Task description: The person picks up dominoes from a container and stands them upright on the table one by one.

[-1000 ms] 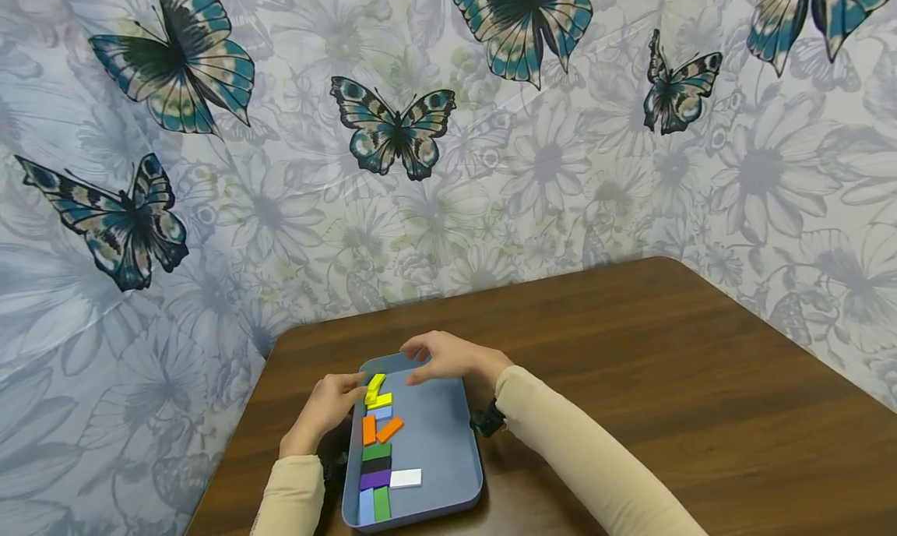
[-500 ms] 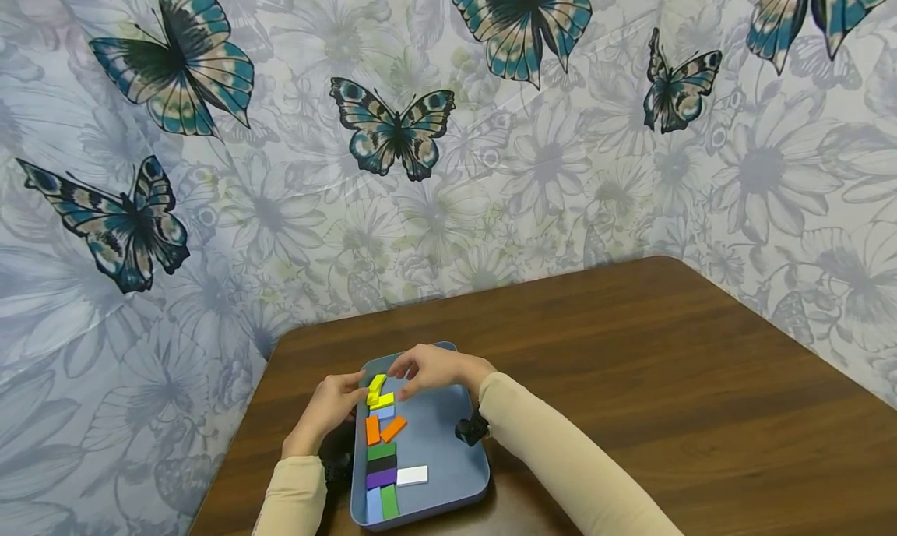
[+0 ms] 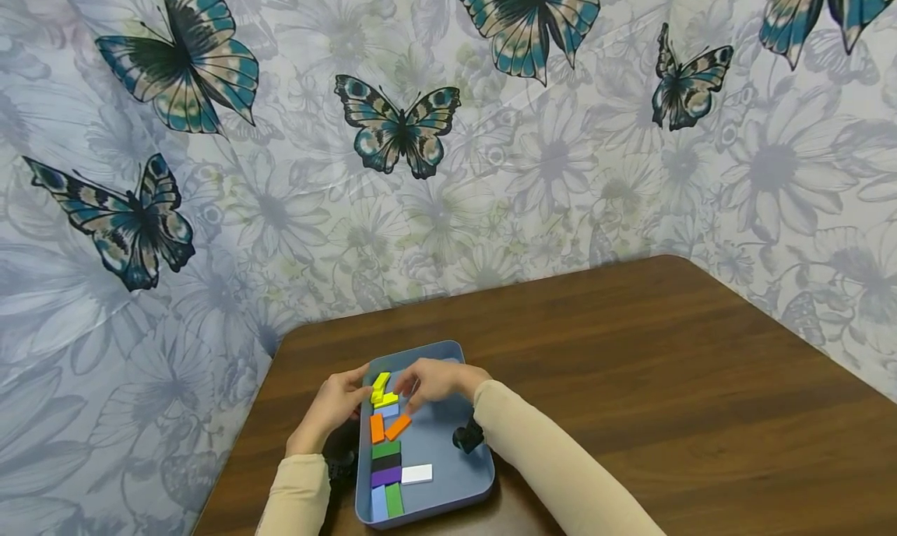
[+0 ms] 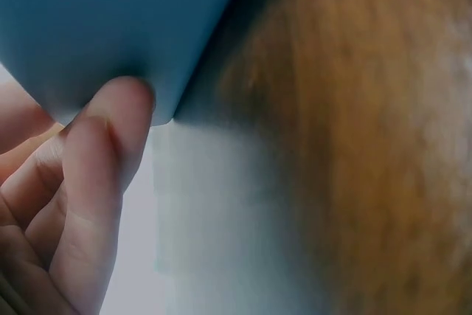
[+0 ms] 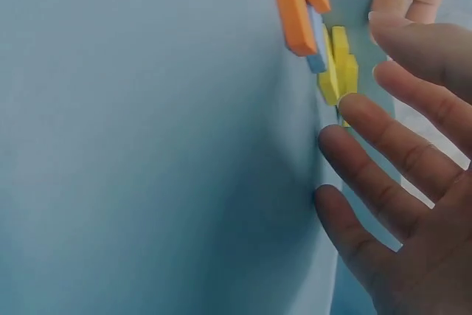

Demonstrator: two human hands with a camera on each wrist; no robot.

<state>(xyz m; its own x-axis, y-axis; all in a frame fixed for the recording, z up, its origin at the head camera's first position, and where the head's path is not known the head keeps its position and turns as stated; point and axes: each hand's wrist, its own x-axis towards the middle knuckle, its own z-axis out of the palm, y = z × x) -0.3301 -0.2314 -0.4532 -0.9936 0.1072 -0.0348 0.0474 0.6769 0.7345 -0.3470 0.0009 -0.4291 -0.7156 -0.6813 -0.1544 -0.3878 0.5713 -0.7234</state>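
Observation:
A blue-grey tray stands on the table with several small coloured blocks along its left side. My left hand grips the tray's left wall near the far corner; in the left wrist view its fingertips press the wall's outer face. My right hand hovers inside the tray, fingers spread and holding nothing. Its fingertips come close to the yellow blocks, near a light blue block. Two orange blocks lie just nearer to me, one slanted.
Farther down the tray are green, black, purple and white blocks. A light blue block and another green block fill the near left corner. The brown table meets a butterfly-patterned wall covering.
My right hand has moved down and slightly left, from over the far end of the tray to beside the yellow blocks. The tray has shifted a little to the right; my left hand keeps its grip.

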